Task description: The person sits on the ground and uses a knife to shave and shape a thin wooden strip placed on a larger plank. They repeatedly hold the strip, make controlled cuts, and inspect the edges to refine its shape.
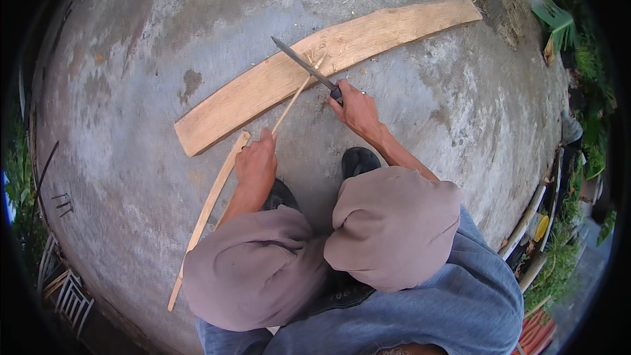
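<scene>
My right hand (357, 110) is closed round the dark handle of a knife (302, 62). Its long grey blade points up and to the left, lying over a wooden plank (250, 100). My left hand (257, 167) grips a thin wooden stick (291, 106), which slants up to the plank and meets the blade there. Pale curled shavings (318, 59) sit on the plank beside the stick's far end. Next to my left hand, a flat wooden strip (209, 209) lies on the ground; whether my fingers touch it I cannot tell.
The plank rests on a stained concrete floor (151, 177), with small wood chips around it. My dark shoes (360, 160) are just behind the hands. Green plants (585, 66) and poles (524, 220) border the right side; a pale slatted rack (75, 302) stands at lower left.
</scene>
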Available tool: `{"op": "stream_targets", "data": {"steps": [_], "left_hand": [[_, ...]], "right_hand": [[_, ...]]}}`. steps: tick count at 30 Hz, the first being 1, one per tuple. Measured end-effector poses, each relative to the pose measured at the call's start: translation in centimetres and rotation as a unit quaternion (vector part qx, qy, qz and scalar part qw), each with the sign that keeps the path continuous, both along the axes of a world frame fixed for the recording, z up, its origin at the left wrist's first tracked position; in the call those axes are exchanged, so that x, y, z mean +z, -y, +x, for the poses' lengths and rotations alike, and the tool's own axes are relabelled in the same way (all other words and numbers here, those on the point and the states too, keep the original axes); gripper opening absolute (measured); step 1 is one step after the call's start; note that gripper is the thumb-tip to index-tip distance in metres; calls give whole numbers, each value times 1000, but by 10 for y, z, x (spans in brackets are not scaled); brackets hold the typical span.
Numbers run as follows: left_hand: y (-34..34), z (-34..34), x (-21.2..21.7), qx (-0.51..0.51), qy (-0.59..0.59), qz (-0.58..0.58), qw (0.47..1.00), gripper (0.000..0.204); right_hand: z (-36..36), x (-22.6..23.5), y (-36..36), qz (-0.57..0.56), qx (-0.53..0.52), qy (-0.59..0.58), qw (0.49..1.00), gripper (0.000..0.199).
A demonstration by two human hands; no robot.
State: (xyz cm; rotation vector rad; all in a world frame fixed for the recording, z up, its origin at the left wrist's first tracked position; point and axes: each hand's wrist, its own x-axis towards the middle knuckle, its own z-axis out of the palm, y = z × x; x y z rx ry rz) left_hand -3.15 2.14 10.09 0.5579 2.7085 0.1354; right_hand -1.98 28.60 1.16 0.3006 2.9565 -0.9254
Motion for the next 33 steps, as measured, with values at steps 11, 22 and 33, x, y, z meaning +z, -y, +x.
{"op": "stream_targets", "data": {"steps": [11, 22, 33], "left_hand": [[9, 1, -3, 14, 15, 16, 1000, 31], [26, -1, -55, 55, 1, 96, 994, 27], [44, -2, -98, 28, -89, 139, 986, 20]], "right_hand": [[4, 11, 19, -39, -4, 2, 999, 34], [-1, -11, -14, -388, -106, 105, 910, 53], [-9, -17, -9, -80, -105, 20, 991, 46]]}}
